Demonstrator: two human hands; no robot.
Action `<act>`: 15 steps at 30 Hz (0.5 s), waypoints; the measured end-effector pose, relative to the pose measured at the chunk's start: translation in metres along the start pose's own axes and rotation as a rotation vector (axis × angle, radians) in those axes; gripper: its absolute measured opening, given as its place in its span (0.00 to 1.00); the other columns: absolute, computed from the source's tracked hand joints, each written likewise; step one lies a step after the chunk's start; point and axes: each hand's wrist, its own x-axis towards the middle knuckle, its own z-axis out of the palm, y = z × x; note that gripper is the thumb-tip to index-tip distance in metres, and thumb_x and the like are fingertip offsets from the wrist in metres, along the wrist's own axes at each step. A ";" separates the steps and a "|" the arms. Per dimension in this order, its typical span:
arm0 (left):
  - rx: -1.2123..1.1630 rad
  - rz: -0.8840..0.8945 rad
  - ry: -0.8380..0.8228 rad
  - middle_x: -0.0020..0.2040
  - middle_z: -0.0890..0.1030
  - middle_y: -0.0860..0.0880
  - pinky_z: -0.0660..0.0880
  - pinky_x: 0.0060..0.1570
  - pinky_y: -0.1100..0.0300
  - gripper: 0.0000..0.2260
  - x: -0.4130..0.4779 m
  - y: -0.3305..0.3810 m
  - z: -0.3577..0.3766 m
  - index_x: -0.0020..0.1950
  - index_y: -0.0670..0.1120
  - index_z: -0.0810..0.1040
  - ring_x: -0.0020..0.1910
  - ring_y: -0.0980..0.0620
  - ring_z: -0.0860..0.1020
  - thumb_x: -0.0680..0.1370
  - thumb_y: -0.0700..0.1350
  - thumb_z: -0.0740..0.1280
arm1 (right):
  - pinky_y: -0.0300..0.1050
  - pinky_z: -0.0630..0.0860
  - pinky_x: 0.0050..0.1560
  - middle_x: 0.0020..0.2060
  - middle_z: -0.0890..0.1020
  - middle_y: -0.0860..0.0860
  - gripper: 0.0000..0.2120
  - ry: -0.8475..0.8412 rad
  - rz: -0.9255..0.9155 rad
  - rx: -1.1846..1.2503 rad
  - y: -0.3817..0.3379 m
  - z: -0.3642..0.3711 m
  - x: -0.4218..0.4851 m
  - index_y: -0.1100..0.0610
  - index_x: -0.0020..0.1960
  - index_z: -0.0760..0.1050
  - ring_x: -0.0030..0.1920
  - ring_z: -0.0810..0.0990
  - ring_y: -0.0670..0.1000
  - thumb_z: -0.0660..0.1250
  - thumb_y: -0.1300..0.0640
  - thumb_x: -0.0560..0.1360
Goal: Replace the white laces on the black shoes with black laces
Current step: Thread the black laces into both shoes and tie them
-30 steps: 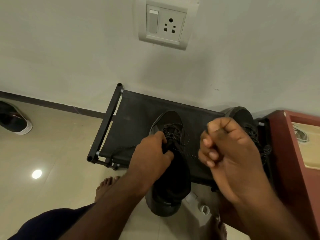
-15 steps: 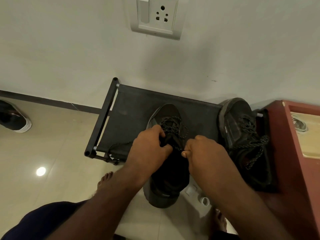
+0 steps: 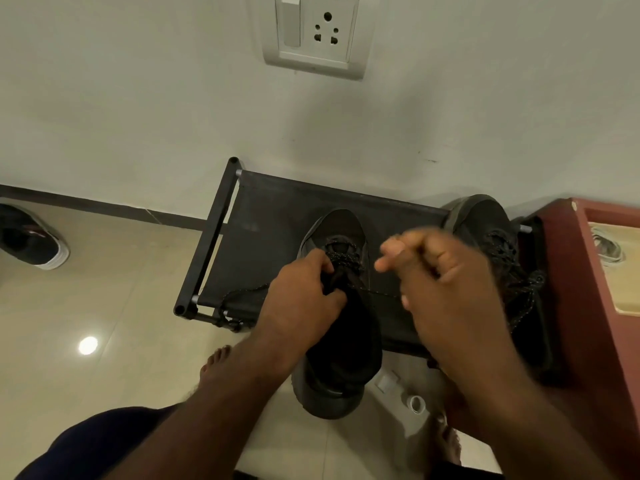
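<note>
Fingers (image 3: 320, 264) of my left hand (image 3: 301, 303) are curled and pinch the tongue of the black lace-up shoe (image 3: 341, 341). Those of my right hand (image 3: 446, 289) are curled in a loose fist, motion-blurred.

Sweep from the left: one black sneaker with a white sole (image 3: 31, 240) lies on the beige tiled floor (image 3: 104, 289) by the wall, well apart from the work. The low black fabric shoe rack (image 3: 270, 216) stands against the wall. A loose end of the black speckled lace (image 3: 242, 292) trails to its front left corner.

The black lace-up shoe rests on the rack, toe to the wall, heel overhanging the front edge. From its eyelets the lace runs taut rightward into my right hand; the exact grip point is hidden.

A second black shoe (image 3: 481, 216), laced in black, sits at the rack's right end, just beside the dark red cabinet (image 3: 568, 271). On the cabinet top lies a pale coil (image 3: 607, 249), possibly the white laces.
</note>
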 end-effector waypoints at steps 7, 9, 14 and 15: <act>0.059 0.066 0.005 0.44 0.74 0.55 0.75 0.43 0.61 0.15 -0.001 0.003 0.002 0.61 0.54 0.70 0.43 0.56 0.76 0.76 0.47 0.70 | 0.41 0.72 0.37 0.36 0.74 0.47 0.13 -0.354 0.051 -0.910 0.016 0.013 -0.001 0.50 0.42 0.69 0.35 0.73 0.47 0.58 0.48 0.84; 0.044 0.057 0.013 0.44 0.74 0.55 0.74 0.42 0.62 0.18 -0.001 0.002 0.002 0.63 0.54 0.69 0.42 0.56 0.76 0.76 0.47 0.69 | 0.37 0.65 0.32 0.34 0.72 0.46 0.14 -0.388 0.012 -0.862 0.012 0.014 -0.006 0.49 0.41 0.65 0.32 0.70 0.45 0.56 0.47 0.84; 0.115 0.057 0.026 0.51 0.78 0.50 0.78 0.51 0.52 0.12 0.000 0.005 0.003 0.58 0.50 0.74 0.48 0.51 0.78 0.76 0.47 0.68 | 0.37 0.67 0.30 0.26 0.70 0.44 0.17 -0.376 -0.010 -0.345 0.003 0.014 -0.010 0.50 0.34 0.68 0.27 0.69 0.44 0.60 0.51 0.81; 0.124 0.053 0.034 0.51 0.78 0.50 0.78 0.50 0.52 0.11 0.000 0.006 0.004 0.57 0.50 0.75 0.48 0.51 0.77 0.76 0.47 0.68 | 0.37 0.66 0.29 0.25 0.70 0.44 0.17 -0.359 -0.032 -0.303 0.004 0.015 -0.011 0.50 0.33 0.67 0.27 0.68 0.44 0.60 0.52 0.81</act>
